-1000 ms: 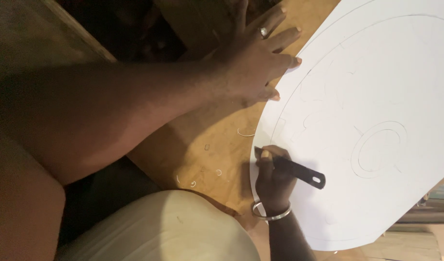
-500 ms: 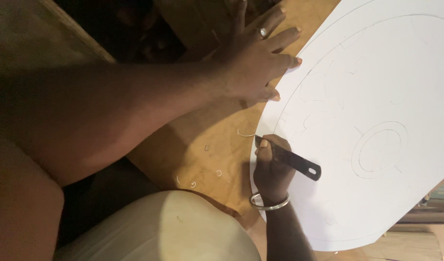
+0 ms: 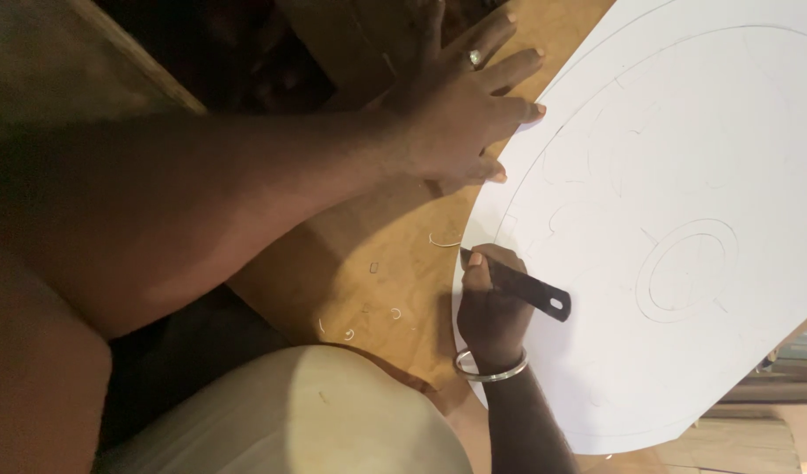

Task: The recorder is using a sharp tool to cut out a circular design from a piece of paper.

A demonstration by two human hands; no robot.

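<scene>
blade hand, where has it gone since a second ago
The right hand, gripping the dark blade, slid up along the white board's edge, away from the body; the blade tip rose with it. The left hand stayed flat at the board's rim, and the board did not shift.

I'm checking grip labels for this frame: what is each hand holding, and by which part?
The right hand grips a flat dark blade near its tip end, leaving the holed end free. The left hand holds nothing; it lies flat by the white sheet.

The scene is seen by one head camera, looking steeply down and close, over the wooden table [image 3: 395, 237] and the white board [image 3: 684, 175].
</scene>
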